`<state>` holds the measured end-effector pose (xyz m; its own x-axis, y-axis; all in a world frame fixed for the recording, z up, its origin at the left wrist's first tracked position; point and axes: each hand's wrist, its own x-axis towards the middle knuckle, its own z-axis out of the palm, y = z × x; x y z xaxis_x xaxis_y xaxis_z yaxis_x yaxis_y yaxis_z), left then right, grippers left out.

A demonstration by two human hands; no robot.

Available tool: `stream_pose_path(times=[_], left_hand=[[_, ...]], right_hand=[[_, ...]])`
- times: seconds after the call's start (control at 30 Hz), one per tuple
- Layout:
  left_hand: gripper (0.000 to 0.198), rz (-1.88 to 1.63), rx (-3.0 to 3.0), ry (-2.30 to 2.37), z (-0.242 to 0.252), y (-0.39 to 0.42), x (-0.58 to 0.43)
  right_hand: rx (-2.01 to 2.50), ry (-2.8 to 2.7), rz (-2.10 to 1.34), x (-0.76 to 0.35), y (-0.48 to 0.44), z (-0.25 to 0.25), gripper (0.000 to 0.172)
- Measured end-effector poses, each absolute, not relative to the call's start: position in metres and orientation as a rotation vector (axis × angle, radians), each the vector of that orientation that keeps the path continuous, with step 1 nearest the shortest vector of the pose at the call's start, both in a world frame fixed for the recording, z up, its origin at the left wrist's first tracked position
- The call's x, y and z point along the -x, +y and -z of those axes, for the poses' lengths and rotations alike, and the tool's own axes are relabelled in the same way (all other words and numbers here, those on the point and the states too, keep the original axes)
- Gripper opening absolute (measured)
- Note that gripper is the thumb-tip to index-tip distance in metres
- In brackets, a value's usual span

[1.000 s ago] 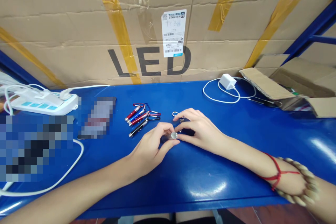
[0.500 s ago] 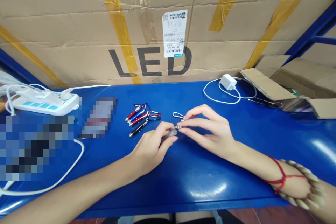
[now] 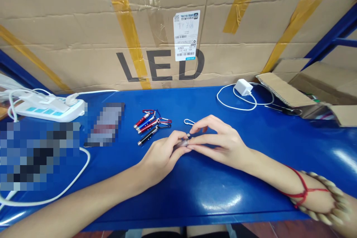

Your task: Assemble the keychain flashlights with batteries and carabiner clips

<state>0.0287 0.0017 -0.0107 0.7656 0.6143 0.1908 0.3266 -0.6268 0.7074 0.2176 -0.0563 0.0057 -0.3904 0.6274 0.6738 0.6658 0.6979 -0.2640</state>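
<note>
Glossy blue tabletop point(image 3: 195, 189) runs in front of a big brown cardboard carton printed "LED" point(image 3: 83, 44), which bears a white shipping label point(image 3: 186, 35). Near the middle of the table the left hand point(image 3: 160, 156) is closed around a small silver metal barrel point(image 3: 182, 143), thumb and fingertips pinching it low over the surface with its open end pointing right. The right hand point(image 3: 223, 143) meets it there, thumb and forefinger pressed together on a tiny silver end piece point(image 3: 189, 135) that touches the barrel's mouth. A silver wire clip point(image 3: 189, 122) lies just beyond the right fingers; whether it is joined to the end piece cannot be told.

To seat such a small part well, I would brace both wrists on the table, line the piece up straight with the barrel's axis before pressing or turning, and use light force so it does not go in crooked or slip away.

A bunch of red, blue and black pen-shaped keychain lights point(image 3: 149, 123) lies just left of the hands. Further off are a white power strip point(image 3: 47, 108), a white charger plug with coiled cable point(image 3: 242, 86) and an open cardboard box point(image 3: 306, 89).
</note>
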Motion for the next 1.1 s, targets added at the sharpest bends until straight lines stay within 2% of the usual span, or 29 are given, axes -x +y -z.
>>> stream_pose_path(times=[0.17,0.37,0.47,0.53,0.7,1.1], left_hand=[[0.008,-0.551,-2.288,0.708,0.013,0.003,-0.029],[0.008,-0.589,-2.306,0.729,0.011,0.002,-0.029],[0.005,-0.643,-2.281,0.756,0.010,0.001,-0.029],[0.004,-0.660,-2.256,0.754,0.011,0.001,-0.028],[0.003,-0.660,-2.220,0.727,0.012,0.002,-0.029],[0.005,-0.693,-2.263,0.674,0.013,0.001,-0.030]], right_hand=[[1.032,-2.237,0.057,-0.218,-0.056,-0.007,0.015],[1.067,-2.177,-0.025,-0.219,-0.055,-0.009,0.012],[1.213,-2.172,-0.058,-0.223,-0.052,-0.009,0.025],[1.331,-2.227,0.007,-0.225,-0.049,-0.006,0.028],[1.501,-2.319,0.065,-0.228,-0.046,0.003,0.023],[1.437,-2.261,-0.050,-0.222,-0.048,0.004,0.014]])
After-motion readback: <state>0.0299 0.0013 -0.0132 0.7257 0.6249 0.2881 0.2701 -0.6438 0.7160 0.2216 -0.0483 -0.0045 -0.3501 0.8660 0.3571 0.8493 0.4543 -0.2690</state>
